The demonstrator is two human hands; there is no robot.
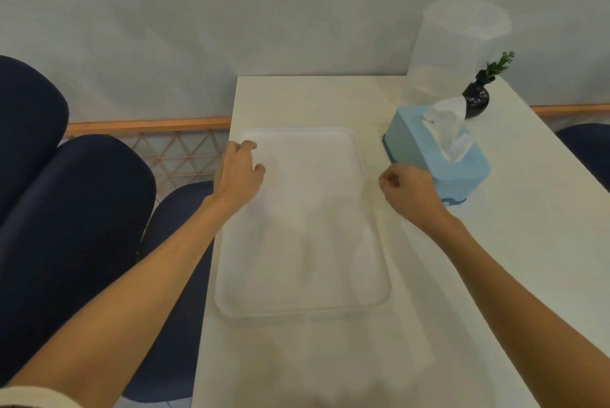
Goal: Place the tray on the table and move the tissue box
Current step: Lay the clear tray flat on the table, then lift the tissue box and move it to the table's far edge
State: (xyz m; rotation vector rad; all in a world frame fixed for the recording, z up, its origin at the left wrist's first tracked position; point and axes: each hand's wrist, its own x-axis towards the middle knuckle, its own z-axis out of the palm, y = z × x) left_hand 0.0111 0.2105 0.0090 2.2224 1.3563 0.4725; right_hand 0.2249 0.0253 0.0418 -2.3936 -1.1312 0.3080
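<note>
A white translucent tray (307, 275) lies flat on the white table (495, 275), along its left edge. My left hand (237, 173) rests over the tray's far left rim, fingers bent and thumb on the tray's inner surface; whether it grips the rim is hidden. My right hand (409, 193) is curled into a fist with nothing in it, just right of the tray's right rim and touching or nearly touching the near left side of the tissue box. The light blue tissue box (429, 143), with a white tissue sticking up, stands to the tray's right.
A small black vase (475, 100) with a green sprig stands behind the tissue box, next to a tall translucent container (455, 44) at the wall. Dark blue chairs (76, 209) stand left of the table. Another dark seat (587, 150) shows at the right edge.
</note>
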